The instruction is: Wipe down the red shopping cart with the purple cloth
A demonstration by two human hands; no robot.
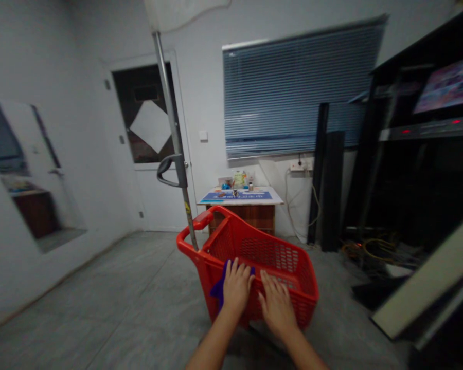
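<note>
A red plastic basket cart with a perforated body stands on the grey floor in front of me. My left hand presses a purple cloth against the near rim, its fingers bent over the edge. To its right, my right hand rests on the same rim with its fingers apart and nothing held in them. Part of the cloth is hidden under my left hand. At the cart's left end, a metal pole with a grey handle rises from beside the red push bar.
Behind the cart stands a small table with small items on it. A white door and a mirror are at the left. Dark racks, cables and a leaning pale panel stand at the right.
</note>
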